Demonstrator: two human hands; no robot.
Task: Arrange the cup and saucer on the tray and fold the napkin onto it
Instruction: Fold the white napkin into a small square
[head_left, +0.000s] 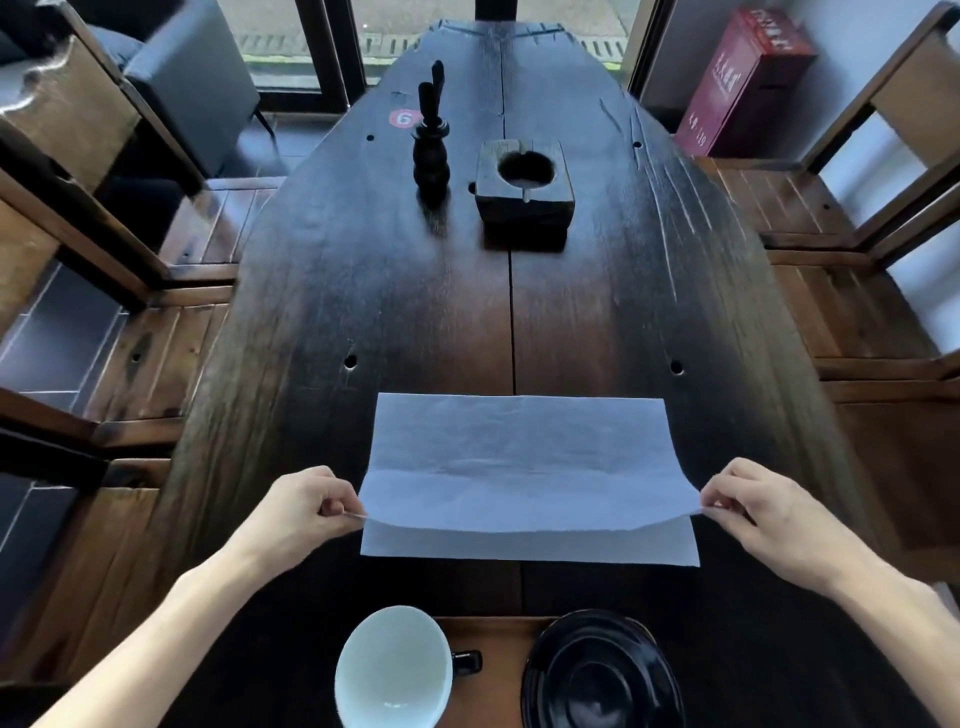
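Observation:
A white paper napkin (524, 452) lies spread on the dark wooden table, its near part lifted over a lower layer. My left hand (306, 506) pinches the napkin's left edge and my right hand (756, 506) pinches its right edge, both raised a little off the table. Close to me a cup (392, 670), white inside with a black handle pointing right, sits at the bottom left. A black saucer (600, 675) lies to the right of it. Between them shows a brown wooden tray (493, 675), mostly cut off by the frame's bottom edge.
Farther along the table (415, 312) stand a black turned wooden holder with sticks (430, 150) and a square wooden block with a round hollow (524, 184). Wooden benches run along both sides. A red box (743, 83) stands at the far right.

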